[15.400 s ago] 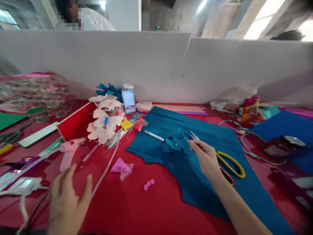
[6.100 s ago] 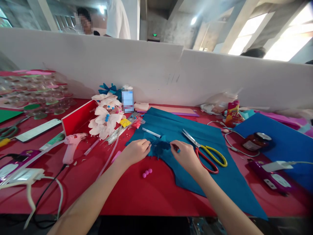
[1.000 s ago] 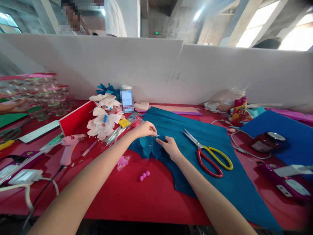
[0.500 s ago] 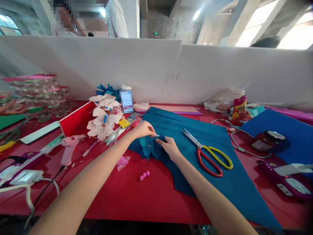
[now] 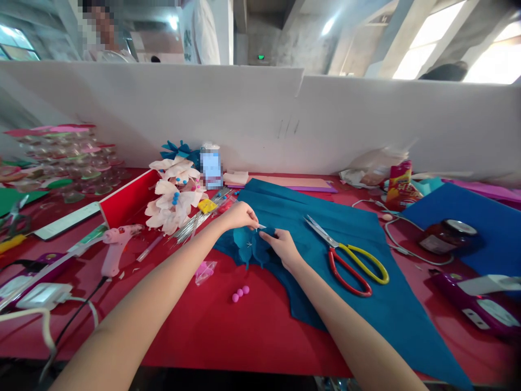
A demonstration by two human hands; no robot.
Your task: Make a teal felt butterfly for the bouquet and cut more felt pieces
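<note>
My left hand pinches a small white pointed piece whose kind I cannot make out. Beside it, the fingers of my right hand are closed on the edge of a teal flower with petal-like lobes and a pale starry mark at its centre. Under the flower spreads a large teal sheet. Scissors with one red and one yellow handle lie on that sheet, right of my right hand. Three pink balls in a row rest on the red table nearer to me.
Left of my hands are a pink glue gun, pale flowers, thin metal wires and a propped phone. At right stand a dark jar and a purple power strip. A white partition runs behind.
The white piece in my left hand shows slightly more, and the flower has shifted a little. At far left, another person's hand has drawn back.
</note>
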